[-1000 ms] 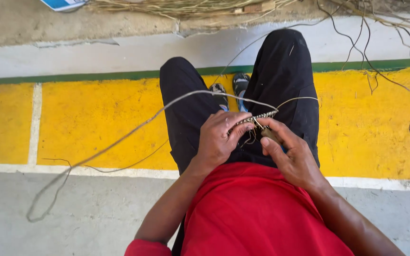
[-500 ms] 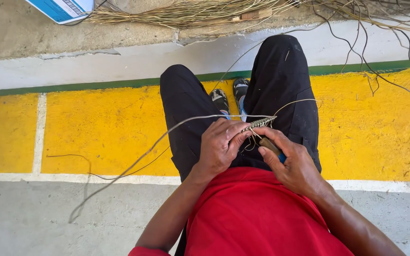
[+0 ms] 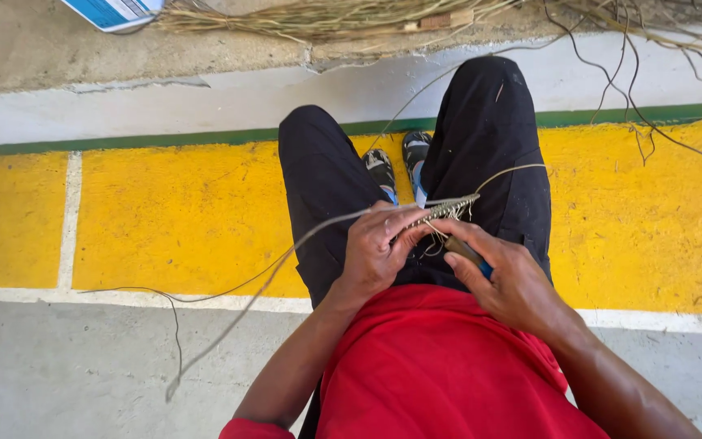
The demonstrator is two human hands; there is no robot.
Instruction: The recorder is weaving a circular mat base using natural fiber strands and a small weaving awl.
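Stretching across the ground, a yellow painted band with a green stripe above it lies under the seated person's black trousers. A heap of dry fibres sits along the top edge. Over the lap, the left hand pinches a narrow woven strip, fingers closed on it. The right hand grips what looks like a dark-handled tool. Long loose strands trail leftward.

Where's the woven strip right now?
In the head view, the woven strip sits centre frame over the black-trousered lap, pinched between the left hand and right hand, with loose fibre strands trailing left.
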